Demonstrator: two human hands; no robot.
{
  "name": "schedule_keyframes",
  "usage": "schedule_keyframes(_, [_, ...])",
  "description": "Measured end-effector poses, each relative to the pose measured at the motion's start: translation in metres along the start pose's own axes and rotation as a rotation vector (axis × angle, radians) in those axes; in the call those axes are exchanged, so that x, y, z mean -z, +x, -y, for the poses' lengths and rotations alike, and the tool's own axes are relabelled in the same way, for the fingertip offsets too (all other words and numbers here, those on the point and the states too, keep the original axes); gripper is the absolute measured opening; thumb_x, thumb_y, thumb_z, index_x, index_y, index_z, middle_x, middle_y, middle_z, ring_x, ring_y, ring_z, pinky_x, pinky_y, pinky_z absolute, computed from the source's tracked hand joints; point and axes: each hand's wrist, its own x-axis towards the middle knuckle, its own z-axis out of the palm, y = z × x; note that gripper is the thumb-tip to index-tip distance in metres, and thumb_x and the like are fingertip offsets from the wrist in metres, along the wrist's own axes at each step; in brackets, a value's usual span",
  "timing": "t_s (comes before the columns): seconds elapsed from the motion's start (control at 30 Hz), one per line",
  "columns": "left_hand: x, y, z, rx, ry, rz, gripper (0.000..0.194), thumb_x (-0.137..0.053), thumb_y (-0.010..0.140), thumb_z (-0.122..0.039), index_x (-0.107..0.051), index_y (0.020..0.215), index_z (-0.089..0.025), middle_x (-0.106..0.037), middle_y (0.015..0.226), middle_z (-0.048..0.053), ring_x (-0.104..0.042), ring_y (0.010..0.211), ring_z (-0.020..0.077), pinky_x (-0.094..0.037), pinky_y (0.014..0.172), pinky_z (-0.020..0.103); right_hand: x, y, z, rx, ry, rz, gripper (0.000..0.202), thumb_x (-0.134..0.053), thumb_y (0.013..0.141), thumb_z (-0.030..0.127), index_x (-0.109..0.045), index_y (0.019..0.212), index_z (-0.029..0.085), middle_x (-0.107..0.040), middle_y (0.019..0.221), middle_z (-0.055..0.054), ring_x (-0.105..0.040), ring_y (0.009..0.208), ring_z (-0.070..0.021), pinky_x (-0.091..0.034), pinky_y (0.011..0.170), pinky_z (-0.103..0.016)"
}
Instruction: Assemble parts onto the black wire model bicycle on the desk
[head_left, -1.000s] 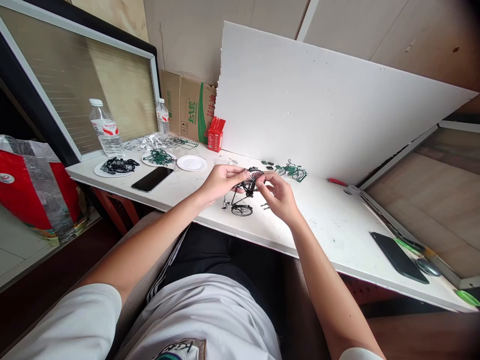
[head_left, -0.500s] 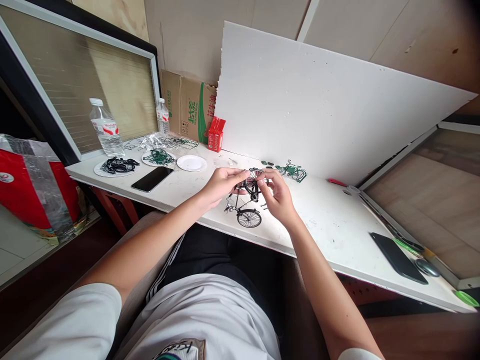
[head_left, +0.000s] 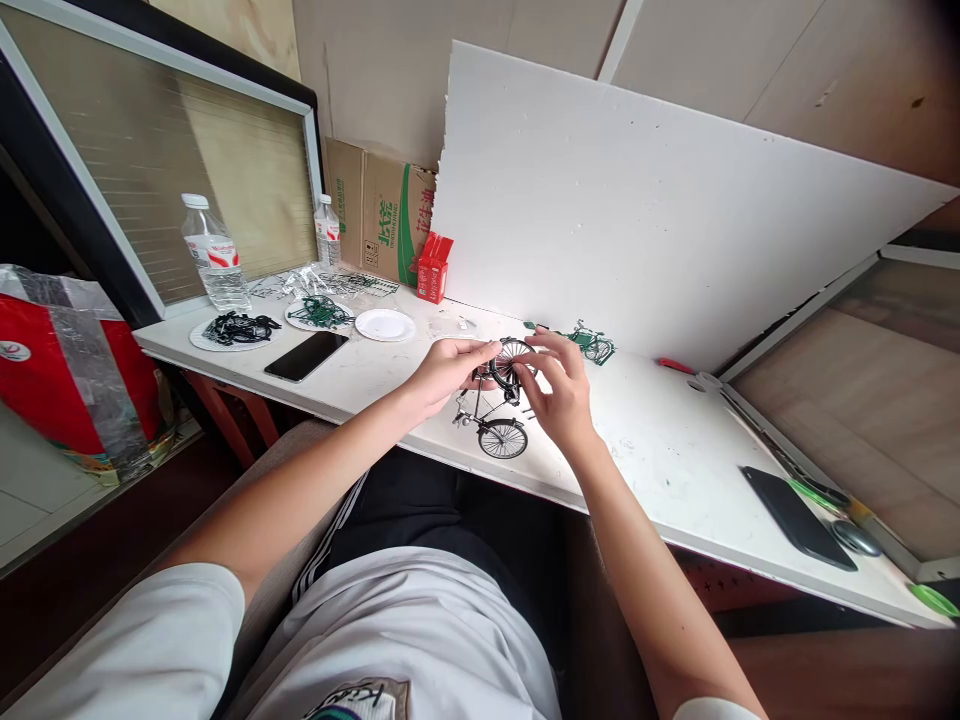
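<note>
In the left of the frame, a paper plate point(head_left: 201, 341) bears black plastic parts point(head_left: 244, 328), with a smartphone point(head_left: 306, 356) beside it. At centre, the left hand point(head_left: 448, 372) pinches a black model bicycle point(head_left: 512, 393) by its upper wheel; the right hand's point(head_left: 559, 392) fingertips are at that wheel, their grip unclear. Just right of centre is a green model bicycle point(head_left: 592, 346).

Starting from the bicycle point(head_left: 512, 394) between left hand point(head_left: 448, 374) and right hand point(head_left: 559, 392), calling a phone point(head_left: 306, 357) at nine, a plate point(head_left: 385, 325) at ten, a carton point(head_left: 379, 215) (behind a box point(head_left: 433, 270)) at eleven, a board point(head_left: 660, 200) past twelve, another bicycle point(head_left: 596, 345) at two.
</note>
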Motion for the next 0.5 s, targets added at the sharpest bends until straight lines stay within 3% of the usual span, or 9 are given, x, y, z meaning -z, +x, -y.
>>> schedule_keyframes(0.27, [-0.0023,-0.0017,-0.0001,-0.003,0.008,0.002,0.046,-0.092,0.078,-0.053,-0.084,0.101,-0.014,-0.078,0.114,0.013,-0.070,0.101,0.0201,-0.062,0.076,0.030,-0.0002,-0.0012,-0.0011,0.013,-0.033,-0.031,0.010,-0.066,0.105,0.033,-0.074,0.111,0.034,-0.072,0.124,-0.009,-0.066,0.123,-0.0326,-0.054,0.105,-0.060])
schedule_keyframes(0.5, [-0.0027,-0.0020,-0.0053,0.004,0.026,-0.016,0.047,-0.093,0.077,-0.054,-0.083,0.100,-0.014,-0.078,0.111,0.013,-0.070,0.097,0.0187,-0.062,0.075,0.029,0.0012,0.0023,0.0041,-0.080,-0.002,-0.063,0.014,-0.064,0.106,0.042,-0.074,0.107,0.033,-0.074,0.118,-0.009,-0.067,0.116,-0.0318,-0.054,0.103,-0.057])
